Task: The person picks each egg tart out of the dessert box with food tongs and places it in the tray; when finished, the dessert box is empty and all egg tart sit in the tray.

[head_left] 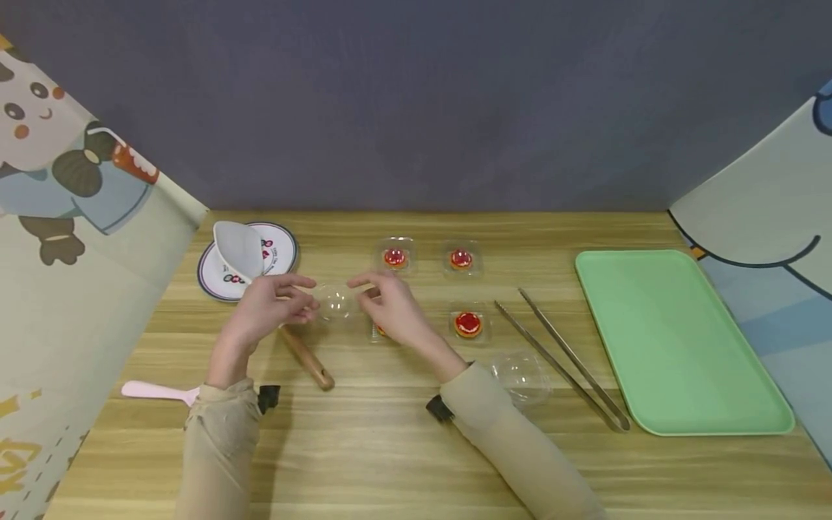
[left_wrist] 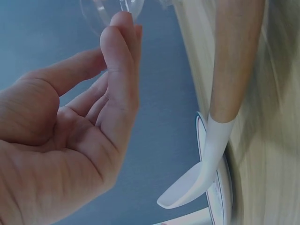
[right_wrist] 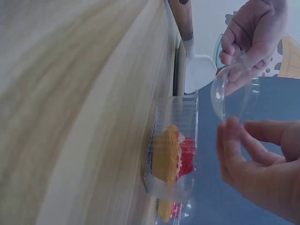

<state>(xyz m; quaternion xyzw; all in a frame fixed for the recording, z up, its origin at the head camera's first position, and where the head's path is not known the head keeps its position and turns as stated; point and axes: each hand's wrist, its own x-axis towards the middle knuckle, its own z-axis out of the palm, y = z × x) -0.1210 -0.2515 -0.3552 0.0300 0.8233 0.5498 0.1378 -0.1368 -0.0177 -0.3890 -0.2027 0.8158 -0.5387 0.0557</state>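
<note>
Both hands are raised over the table with a clear lid (head_left: 335,303) between them, domed and thin enough to see through. The left hand (head_left: 269,307) pinches one side of its rim between thumb and fingers, the other fingers loosely bent; the right hand (head_left: 393,307) pinches the opposite side the same way. Just below the right hand, and partly hidden by it, a tart (right_wrist: 173,157) sits in its clear box; three more boxed tarts stand near, two of them farther back. A second lid (head_left: 520,377) lies by the right sleeve, next to the metal tongs (head_left: 573,358), with a green tray (head_left: 676,339) beyond. Over on the left, a white scoop (head_left: 238,248) rests its head on a plate (head_left: 282,249), its wooden handle reaching past the left hand; a pink utensil (head_left: 156,391) lies by the left sleeve.
</note>
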